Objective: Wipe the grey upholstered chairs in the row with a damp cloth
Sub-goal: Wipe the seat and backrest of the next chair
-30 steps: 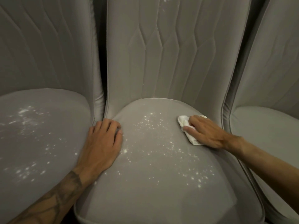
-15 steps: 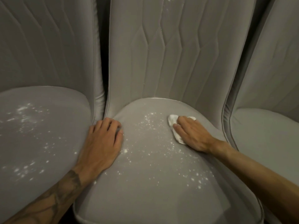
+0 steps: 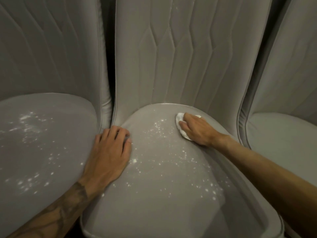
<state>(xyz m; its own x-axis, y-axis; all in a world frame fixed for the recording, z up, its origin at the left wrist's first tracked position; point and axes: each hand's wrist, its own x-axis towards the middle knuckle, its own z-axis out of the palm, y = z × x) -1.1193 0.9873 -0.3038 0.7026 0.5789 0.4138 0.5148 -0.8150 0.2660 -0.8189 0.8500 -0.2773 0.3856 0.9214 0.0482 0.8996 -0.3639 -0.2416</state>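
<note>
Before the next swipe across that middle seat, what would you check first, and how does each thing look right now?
1. Cloth under the right hand: ok, pressed flat on the seat.
2. Left hand bracing the middle seat: ok, resting on its left edge.
3. White specks in the swipe path: not ok, many remain.
4. Cloth dampness: cannot tell.
5. Left seat: not ok, speckled too.
6. Right seat: ok, no specks visible.
</note>
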